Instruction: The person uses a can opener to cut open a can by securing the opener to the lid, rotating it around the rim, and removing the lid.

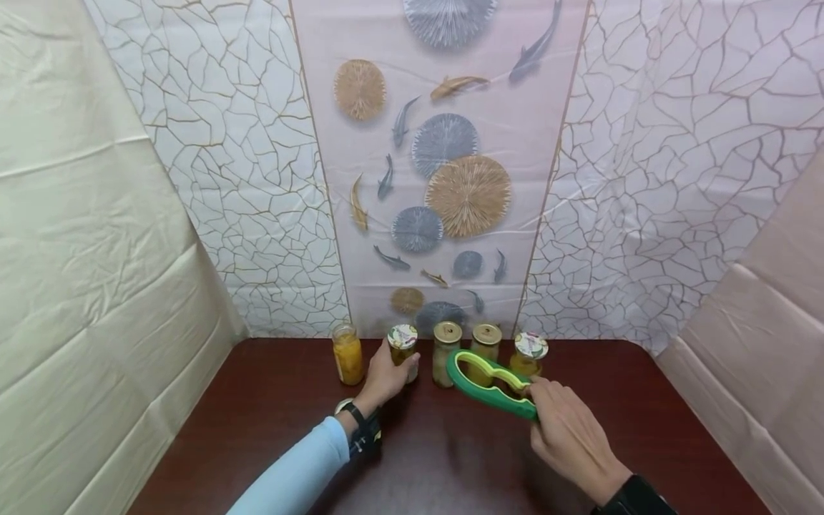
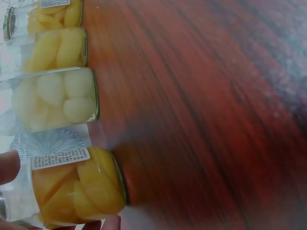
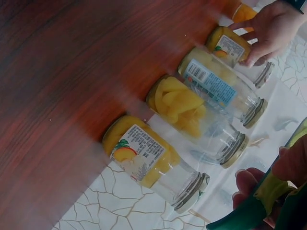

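Note:
My left hand grips a glass jar of yellow-orange fruit pieces with a patterned lid; it stands upright on the table. Thumb and fingers lie on opposite sides of the glass. My right hand holds a green jar opener by one end, its two-lobed opening with lime-green lining raised in front of the jars at right. Left of the gripped jar stands a lidless jar of orange fruit. To its right are a gold-lidded jar of pale fruit, another gold-lidded jar and a patterned-lid jar.
The jars stand in a row along the back edge of the dark red-brown table, close to a patterned cloth backdrop. A round lid lies partly behind my left wrist. Cloth walls rise at both sides.

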Motion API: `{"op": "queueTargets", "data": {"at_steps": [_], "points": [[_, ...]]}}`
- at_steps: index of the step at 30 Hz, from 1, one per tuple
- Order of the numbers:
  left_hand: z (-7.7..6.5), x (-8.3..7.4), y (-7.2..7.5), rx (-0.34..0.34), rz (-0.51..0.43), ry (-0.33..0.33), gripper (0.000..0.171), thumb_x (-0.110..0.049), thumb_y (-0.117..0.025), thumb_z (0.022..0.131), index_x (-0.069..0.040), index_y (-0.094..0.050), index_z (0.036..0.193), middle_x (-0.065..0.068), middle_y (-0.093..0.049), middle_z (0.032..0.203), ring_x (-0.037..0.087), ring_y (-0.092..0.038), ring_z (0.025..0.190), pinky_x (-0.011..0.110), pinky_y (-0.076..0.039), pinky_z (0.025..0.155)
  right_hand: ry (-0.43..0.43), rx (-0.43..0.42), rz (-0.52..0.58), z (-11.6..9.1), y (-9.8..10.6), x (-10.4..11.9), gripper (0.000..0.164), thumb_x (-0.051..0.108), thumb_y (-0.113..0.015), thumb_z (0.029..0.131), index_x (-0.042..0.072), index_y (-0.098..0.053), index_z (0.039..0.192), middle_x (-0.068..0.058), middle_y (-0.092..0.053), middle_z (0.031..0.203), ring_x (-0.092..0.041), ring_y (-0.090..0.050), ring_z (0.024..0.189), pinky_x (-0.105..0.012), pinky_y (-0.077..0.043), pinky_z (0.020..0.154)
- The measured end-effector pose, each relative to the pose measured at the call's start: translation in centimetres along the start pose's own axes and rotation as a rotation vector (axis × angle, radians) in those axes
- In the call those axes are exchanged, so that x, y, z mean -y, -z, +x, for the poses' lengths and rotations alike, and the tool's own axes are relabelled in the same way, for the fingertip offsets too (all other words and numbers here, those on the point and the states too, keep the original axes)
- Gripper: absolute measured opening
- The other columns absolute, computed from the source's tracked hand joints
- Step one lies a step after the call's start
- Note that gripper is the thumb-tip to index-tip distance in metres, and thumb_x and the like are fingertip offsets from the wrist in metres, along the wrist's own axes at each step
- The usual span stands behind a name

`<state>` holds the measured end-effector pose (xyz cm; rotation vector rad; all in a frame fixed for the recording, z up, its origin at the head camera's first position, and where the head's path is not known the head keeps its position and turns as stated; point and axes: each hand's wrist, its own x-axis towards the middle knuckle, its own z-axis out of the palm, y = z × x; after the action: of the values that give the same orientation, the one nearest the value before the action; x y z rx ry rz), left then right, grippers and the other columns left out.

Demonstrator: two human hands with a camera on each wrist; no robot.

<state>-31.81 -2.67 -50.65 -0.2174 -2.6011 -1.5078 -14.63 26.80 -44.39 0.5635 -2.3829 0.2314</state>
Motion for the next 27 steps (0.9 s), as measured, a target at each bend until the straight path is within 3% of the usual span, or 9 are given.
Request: {"op": "queueTargets", "data": {"at_steps": [6,12,19,24,27], "points": [[-0.7,-0.2,0.9,0.020,-0.035,0.004,0.072,-0.035,-0.075,0.095,-0.008,-0.042,0.152,0.019,-0.057,0.145,0.037,-0.053,0.132,0.056,-0.047,0.107,0.008,0.019,0.001,0.2,0.0,0.2,0.030,-0.003,-0.059,0.070,0.008,-0.059,0.097,-0.005,-0.062,0.094,-0.016,-0.047,0.073,-0.034,-0.044,0.062],[-3.1,-1.6,1.6,0.068,-0.032,-0.063,0.069,-0.037,-0.076,0.093,-0.010,-0.047,0.149,0.014,-0.061,0.139,0.031,-0.056,0.129,0.053,-0.048,0.106,0.025,0.001,0.020,0.8,0.7,0.6,0.031,-0.004,-0.059,0.070,0.006,-0.061,0.100,-0.010,-0.067,0.106,-0.017,-0.050,0.076,-0.035,-0.045,0.064],[-7.7,-4.4,2.1,0.250,-0.056,-0.148,0.065,-0.038,-0.073,0.096,-0.018,-0.044,0.151,0.008,-0.061,0.139,0.025,-0.058,0.125,0.049,-0.052,0.099,0.089,-0.005,0.023,2.5,1.7,2.6,0.033,-0.006,-0.059,0.072,0.002,-0.063,0.104,-0.024,-0.064,0.133,-0.032,-0.064,0.101,-0.044,-0.051,0.074],[-10.5,-6.3,1.8,0.394,-0.150,-0.166,0.055,-0.041,-0.075,0.094,-0.027,-0.051,0.141,0.001,-0.063,0.135,0.019,-0.061,0.120,0.046,-0.054,0.095,0.133,0.023,0.015,3.8,2.3,3.9,0.033,-0.007,-0.059,0.076,0.001,-0.063,0.107,-0.026,-0.057,0.144,-0.036,-0.063,0.111,-0.047,-0.051,0.083],[-11.5,-7.1,1.4,0.452,-0.217,-0.168,0.054,-0.043,-0.074,0.094,-0.030,-0.051,0.142,-0.002,-0.060,0.139,0.016,-0.058,0.125,0.048,-0.049,0.103,0.164,0.043,0.002,4.3,2.6,4.4,0.031,-0.007,-0.060,0.077,0.001,-0.063,0.107,-0.028,-0.054,0.146,-0.038,-0.062,0.112,-0.049,-0.051,0.091]]}}
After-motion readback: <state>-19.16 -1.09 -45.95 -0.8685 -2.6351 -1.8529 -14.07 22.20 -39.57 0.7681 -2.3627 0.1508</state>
